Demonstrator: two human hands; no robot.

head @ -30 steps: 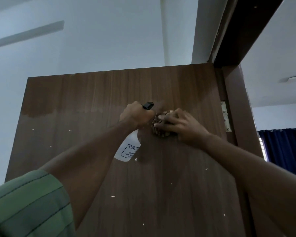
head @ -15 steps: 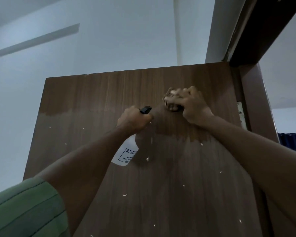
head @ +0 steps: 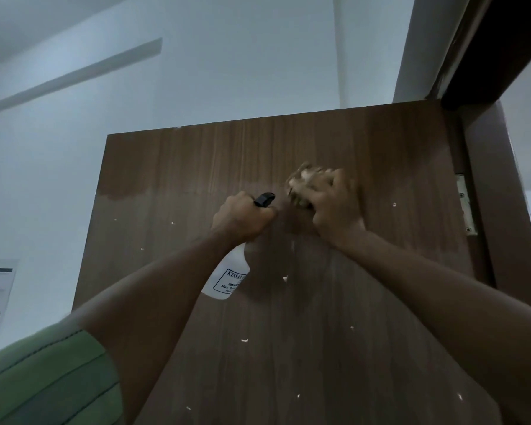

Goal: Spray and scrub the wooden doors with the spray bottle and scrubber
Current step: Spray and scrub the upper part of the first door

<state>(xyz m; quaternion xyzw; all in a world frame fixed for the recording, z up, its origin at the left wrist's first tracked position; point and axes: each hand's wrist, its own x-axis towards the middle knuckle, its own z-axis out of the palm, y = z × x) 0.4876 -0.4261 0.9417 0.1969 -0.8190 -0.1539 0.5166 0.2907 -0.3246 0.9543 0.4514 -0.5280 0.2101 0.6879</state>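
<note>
The right hand (head: 334, 207) presses the scrubber (head: 304, 182) high on the wooden door (head: 319, 332), fingers curled round it; the left hand (head: 242, 219) grips the spray bottle (head: 227, 280). Many pale specks lower down suggest much scrubbing is left.

Brown wood-grain door (head: 288, 348), white spray bottle (head: 227, 279), green striped sleeve (head: 49, 384)

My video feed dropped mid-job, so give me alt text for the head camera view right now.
A person's right hand presses a blurred brownish scrubber against the upper part of a brown wooden door, while the left hand grips a white plastic spray bottle with a black nozzle just beside it. Pale flecks dot the wood, and a metal hinge shows at the right edge.
</note>
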